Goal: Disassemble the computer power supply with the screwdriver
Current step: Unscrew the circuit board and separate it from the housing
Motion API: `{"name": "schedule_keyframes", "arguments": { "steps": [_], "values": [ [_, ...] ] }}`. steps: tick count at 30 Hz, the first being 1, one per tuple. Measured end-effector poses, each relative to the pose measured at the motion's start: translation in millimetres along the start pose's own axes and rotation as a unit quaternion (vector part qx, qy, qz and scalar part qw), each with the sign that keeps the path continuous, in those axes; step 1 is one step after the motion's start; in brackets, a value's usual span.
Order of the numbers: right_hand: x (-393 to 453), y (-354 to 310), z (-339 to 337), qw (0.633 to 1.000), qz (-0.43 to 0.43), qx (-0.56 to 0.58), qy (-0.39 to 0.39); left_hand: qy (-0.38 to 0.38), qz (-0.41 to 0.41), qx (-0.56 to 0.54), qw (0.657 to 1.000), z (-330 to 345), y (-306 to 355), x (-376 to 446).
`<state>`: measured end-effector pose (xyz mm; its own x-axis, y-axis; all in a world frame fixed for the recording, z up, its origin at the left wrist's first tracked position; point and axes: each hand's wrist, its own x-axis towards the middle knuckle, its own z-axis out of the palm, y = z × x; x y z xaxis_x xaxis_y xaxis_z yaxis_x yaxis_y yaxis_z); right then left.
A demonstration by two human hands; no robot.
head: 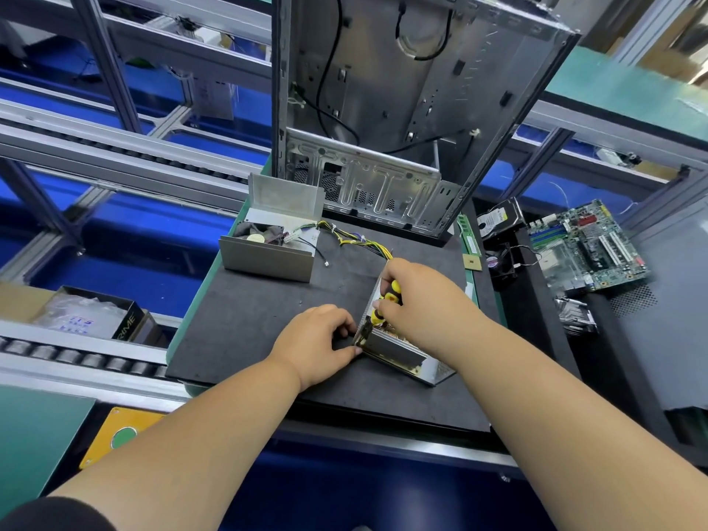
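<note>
Centrally, on the dark mat: power supply base, tilted, internals exposed. Your right hand curled tight round the yellow-and-black screwdriver, tip down into the unit's near-left corner. Your left hand pinched that corner, thumb and fingers bent. Behind left: removed cover with fan, wire bundle trailing. Behind: empty computer case, upright. Right: motherboard, hard drive.
</note>
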<state>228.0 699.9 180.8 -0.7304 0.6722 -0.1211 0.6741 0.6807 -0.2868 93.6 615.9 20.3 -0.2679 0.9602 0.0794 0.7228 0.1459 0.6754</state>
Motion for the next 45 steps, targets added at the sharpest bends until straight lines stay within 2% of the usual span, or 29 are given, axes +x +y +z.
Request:
{"name": "schedule_keyframes", "arguments": {
  "steps": [22,28,34,45],
  "values": [
    [-3,1,1,0.999,-0.030,-0.004,-0.027,0.011,0.000,0.005,1.000,2,1,1],
    [1,2,-5,0.995,-0.043,0.004,-0.088,0.011,-0.001,0.005,1.000,3,1,2],
    [0,1,6,0.995,-0.019,-0.092,-0.018,0.009,0.002,0.005,1.000,2,1,1],
    [-3,1,-5,0.996,-0.039,0.040,-0.069,0.001,0.006,0.013,1.000,0,0,1]
  ]
}}
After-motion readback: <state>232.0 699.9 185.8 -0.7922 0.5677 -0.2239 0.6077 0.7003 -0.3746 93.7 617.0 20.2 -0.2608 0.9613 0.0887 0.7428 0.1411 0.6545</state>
